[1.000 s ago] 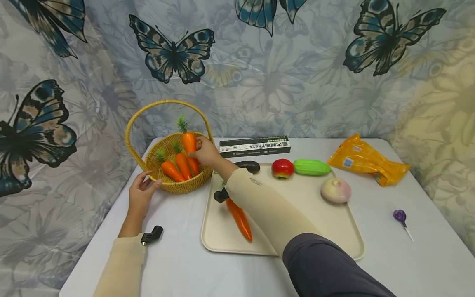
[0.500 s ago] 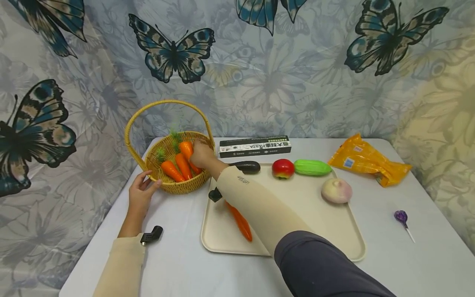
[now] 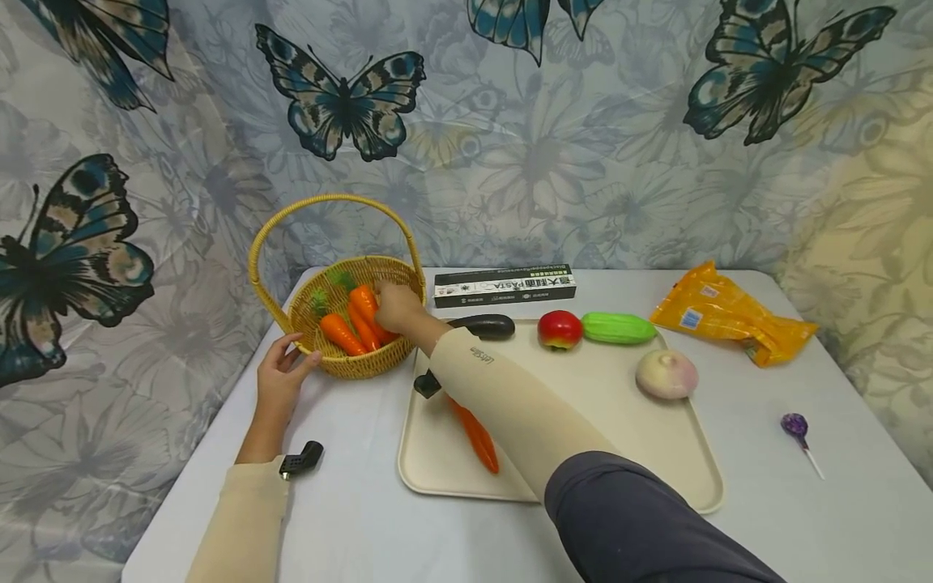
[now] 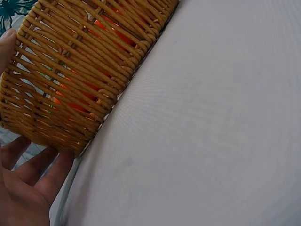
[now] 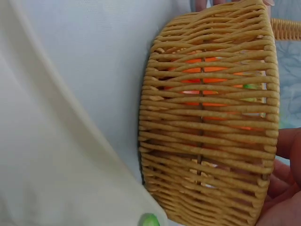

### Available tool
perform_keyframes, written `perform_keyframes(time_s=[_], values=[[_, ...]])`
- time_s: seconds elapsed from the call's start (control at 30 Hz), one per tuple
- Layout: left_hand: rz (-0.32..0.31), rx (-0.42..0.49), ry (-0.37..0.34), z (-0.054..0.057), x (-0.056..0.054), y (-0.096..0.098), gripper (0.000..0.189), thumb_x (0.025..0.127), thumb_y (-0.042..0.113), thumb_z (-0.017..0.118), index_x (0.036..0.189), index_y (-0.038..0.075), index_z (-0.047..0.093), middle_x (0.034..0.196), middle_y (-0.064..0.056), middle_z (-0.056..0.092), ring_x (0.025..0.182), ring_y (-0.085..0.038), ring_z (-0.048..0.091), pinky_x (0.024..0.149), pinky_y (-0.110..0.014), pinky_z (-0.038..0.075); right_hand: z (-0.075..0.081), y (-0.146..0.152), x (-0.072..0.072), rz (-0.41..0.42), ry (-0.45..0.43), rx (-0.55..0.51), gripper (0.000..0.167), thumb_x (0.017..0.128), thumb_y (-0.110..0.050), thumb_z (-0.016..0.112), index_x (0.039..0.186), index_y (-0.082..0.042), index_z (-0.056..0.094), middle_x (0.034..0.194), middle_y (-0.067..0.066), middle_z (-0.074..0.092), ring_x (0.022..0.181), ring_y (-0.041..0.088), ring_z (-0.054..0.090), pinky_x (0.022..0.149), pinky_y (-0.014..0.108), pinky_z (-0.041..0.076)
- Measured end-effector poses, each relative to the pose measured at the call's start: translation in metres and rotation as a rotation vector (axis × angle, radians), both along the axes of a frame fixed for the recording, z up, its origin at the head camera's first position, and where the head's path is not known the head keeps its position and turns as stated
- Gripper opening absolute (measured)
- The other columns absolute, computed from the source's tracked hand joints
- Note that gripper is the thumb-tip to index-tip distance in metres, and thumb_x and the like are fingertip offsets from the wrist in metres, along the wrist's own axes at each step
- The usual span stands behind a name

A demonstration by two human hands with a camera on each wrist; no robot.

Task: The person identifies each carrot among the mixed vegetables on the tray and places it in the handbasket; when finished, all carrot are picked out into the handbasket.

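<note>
1. In the basket (image 3: 357,368), at the left of the table (image 3: 350,494), lie several carrots (image 3: 339,332), green tops toward the back, one resting over others.
2. At the basket's near left side, the left hand (image 3: 280,371) grips the rim, thumb on top and fingers spread against the outer wall.
3. Inside the basket's right side, the right hand (image 3: 399,308) is bent in just beside the top carrot; I cannot tell how far its fingers are open or whether they hold it.
4. Right of the basket, the tray (image 3: 605,389) bears an eggplant (image 3: 484,326), a red fruit (image 3: 560,329), a cucumber (image 3: 619,328), an onion (image 3: 666,374) and a long orange vegetable (image 3: 477,441) partly under the right sleeve (image 3: 525,405).
5. Behind the tray stands a pasta box (image 3: 504,287); an orange bag (image 3: 729,317) and a lollipop (image 3: 796,427) lie farther right.
</note>
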State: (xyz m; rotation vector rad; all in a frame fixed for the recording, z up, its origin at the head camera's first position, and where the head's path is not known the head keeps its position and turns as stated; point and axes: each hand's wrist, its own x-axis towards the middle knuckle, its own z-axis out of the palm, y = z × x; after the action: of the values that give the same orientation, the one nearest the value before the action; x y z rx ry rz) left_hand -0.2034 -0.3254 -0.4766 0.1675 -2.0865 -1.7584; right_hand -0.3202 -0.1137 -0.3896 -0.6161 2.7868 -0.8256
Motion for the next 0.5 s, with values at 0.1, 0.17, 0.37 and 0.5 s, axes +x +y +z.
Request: perform_keyframes(time_s=[0.1,0.17,0.37,0.5], values=[[-0.008,0.013,0.005,0.001,0.0,0.0,0.055,0.087,0.007,0.074,0.135,-0.003,0.049,0.146,-0.012,0.041,0.129,-0.036,0.044,0.083,-0.012,0.048,0.001,0.004,0.0,0.002,-0.003,-0.055,0.05,0.089,-0.007,0.065,0.138,-0.009,0.052,0.1,0.004,0.067,0.074,0.015,0.055,0.059,0.022,0.044],[-0.009,0.021,0.0,0.001,0.0,0.0,0.056,0.086,0.007,0.075,0.135,-0.003,0.049,0.147,-0.012,0.04,0.13,-0.036,0.044,0.084,-0.013,0.048,0.001,0.006,0.0,0.007,-0.014,-0.098,0.049,0.09,-0.008,0.067,0.137,-0.008,0.053,0.097,0.003,0.066,0.075,0.014,0.056,0.061,0.022,0.046],[-0.012,0.018,0.0,0.0,0.0,-0.001,0.058,0.086,0.009,0.076,0.136,-0.003,0.049,0.148,-0.012,0.04,0.13,-0.035,0.044,0.084,-0.013,0.048,-0.001,0.02,0.001,0.099,-0.078,-0.289,0.046,0.09,-0.009,0.071,0.133,-0.005,0.055,0.104,0.006,0.064,0.083,0.013,0.058,0.065,0.023,0.05],[-0.023,0.027,0.007,0.0,-0.001,-0.002,0.058,0.085,0.008,0.076,0.135,-0.004,0.049,0.146,-0.013,0.041,0.13,-0.036,0.044,0.084,-0.013,0.049,-0.004,0.034,0.003,0.143,-0.127,-0.431,0.047,0.089,-0.014,0.073,0.133,-0.009,0.056,0.111,0.005,0.063,0.086,0.013,0.06,0.068,0.024,0.052]])
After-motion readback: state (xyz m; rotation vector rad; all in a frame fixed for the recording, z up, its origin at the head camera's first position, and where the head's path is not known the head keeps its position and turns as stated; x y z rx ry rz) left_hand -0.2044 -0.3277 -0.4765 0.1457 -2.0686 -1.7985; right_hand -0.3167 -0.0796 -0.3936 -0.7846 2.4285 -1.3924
